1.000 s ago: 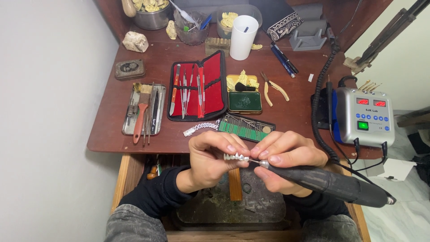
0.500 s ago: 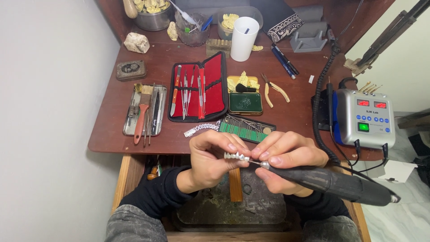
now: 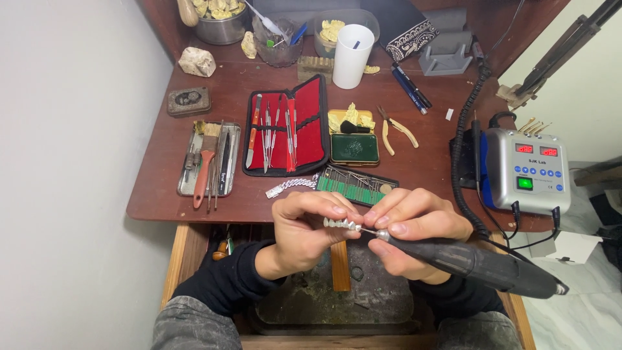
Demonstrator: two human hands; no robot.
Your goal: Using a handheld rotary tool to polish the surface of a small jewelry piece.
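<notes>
My left hand (image 3: 304,230) pinches a small silver dental piece (image 3: 341,224) shaped like a row of teeth, just in front of the desk's near edge. My right hand (image 3: 414,227) grips a dark rotary handpiece (image 3: 473,262) like a pen. Its thin bur tip touches the right end of the silver piece. The handpiece cord runs back to a silver control box (image 3: 526,170) with red displays and a green light at the desk's right side.
On the brown desk (image 3: 168,194) lie an open red tool case (image 3: 285,126), a metal tray of brushes and tools (image 3: 208,159), a green bur holder (image 3: 353,185), a green tin (image 3: 354,148), small pliers (image 3: 396,133), a silver chain (image 3: 291,186) and a white cup (image 3: 353,55).
</notes>
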